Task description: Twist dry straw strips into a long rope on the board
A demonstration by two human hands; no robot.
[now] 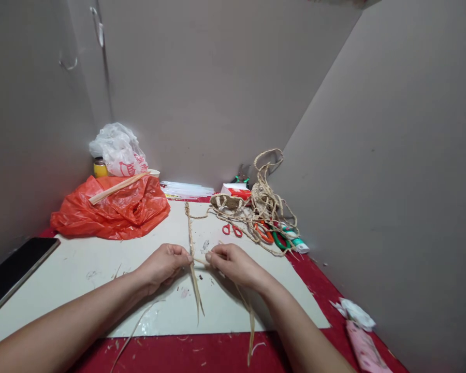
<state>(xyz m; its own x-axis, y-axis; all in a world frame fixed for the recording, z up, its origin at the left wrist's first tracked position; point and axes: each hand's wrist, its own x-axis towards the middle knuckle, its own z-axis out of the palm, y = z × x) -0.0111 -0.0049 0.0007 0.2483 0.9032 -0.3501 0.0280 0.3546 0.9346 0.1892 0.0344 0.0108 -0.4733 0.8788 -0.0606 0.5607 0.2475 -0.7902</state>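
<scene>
A narrow braided straw cord (pixel 190 233) runs down the middle of a white board (pixel 97 305), its loose strands hanging below the braid. At the cord's lower end my left hand (pixel 171 263) is closed, pinching the braid between thumb and fingers. Just to the right, my right hand (pixel 231 263) pinches a pale strand that stretches across from the braid. The strand's long tail (pixel 251 326) hangs below my right hand towards the board's front edge. A small gap separates the two hands.
An orange plastic bag (pixel 112 212) lies at the back left, near a black phone (pixel 15 274). Coiled straw cord (pixel 270 204), red-handled scissors (pixel 233 230) and a green-handled pair (pixel 281 239) are at the back right. Pink packaging (pixel 365 347) lies at the right edge.
</scene>
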